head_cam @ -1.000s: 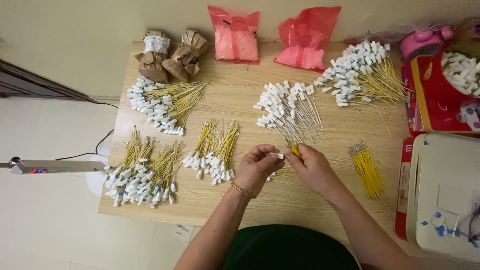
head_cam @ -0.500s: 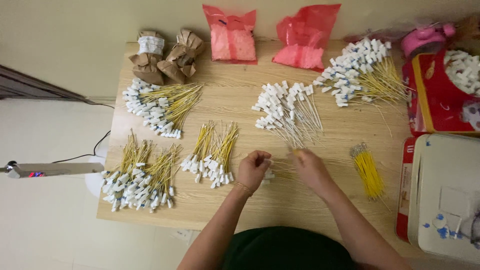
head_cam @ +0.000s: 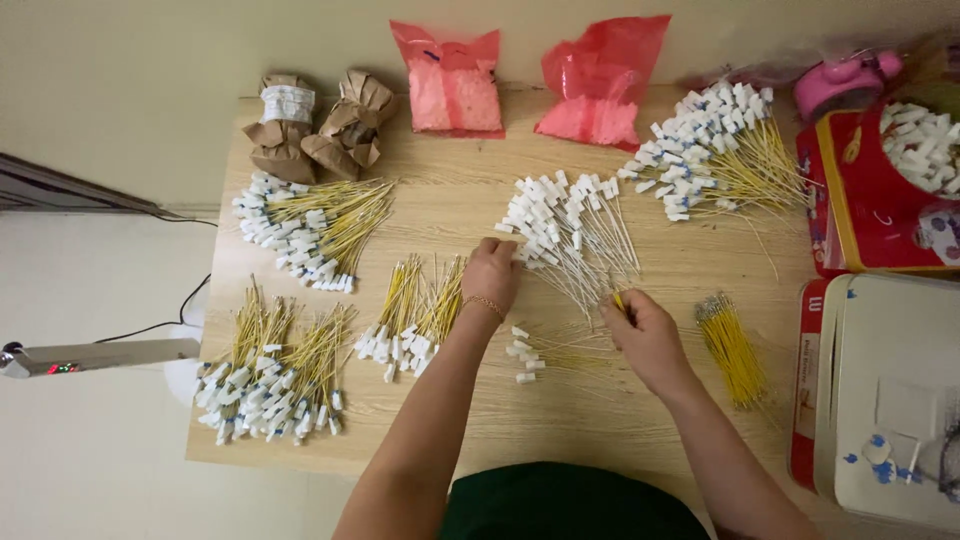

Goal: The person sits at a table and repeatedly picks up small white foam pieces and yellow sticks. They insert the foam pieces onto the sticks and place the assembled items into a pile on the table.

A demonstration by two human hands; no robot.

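1. Wires with white connector tags, that is the pile [head_cam: 565, 225] in the middle of the wooden table [head_cam: 640, 420], fanned out with tags toward the far edge and thin tails toward the person.
2. Left hand [head_cam: 490, 275] rests on the near left side of that pile, fingers curled down onto the tags; whether it pinches one, I cannot tell.
3. Right hand [head_cam: 645, 335] sits at the tail ends, thumb and forefinger pressed together on a short yellow wire [head_cam: 619, 301], likely pulled up so that it can be separated from the rest.
4. Just in front of the hands lies a small loose group of tagged pieces [head_cam: 525, 355], apart from the big pile.
5. To the right, near the right edge, a tight bundle of bare yellow wires [head_cam: 735, 350] lies on its own, within easy reach of the right hand.
6. Sorted heaps of yellow wires with white tags: one left of the left hand [head_cam: 415, 320], one at the near left corner [head_cam: 270, 375], one further back on the left [head_cam: 315, 230], one at the far right [head_cam: 720, 150].
7. Packages along the far edge: two crumpled brown paper bags [head_cam: 315, 125] at the left corner, two red translucent plastic bags [head_cam: 530, 85] in the middle.
8. Off the right edge, a red box [head_cam: 860, 210] holds loose white connectors, with a pink object [head_cam: 845, 80] behind it.
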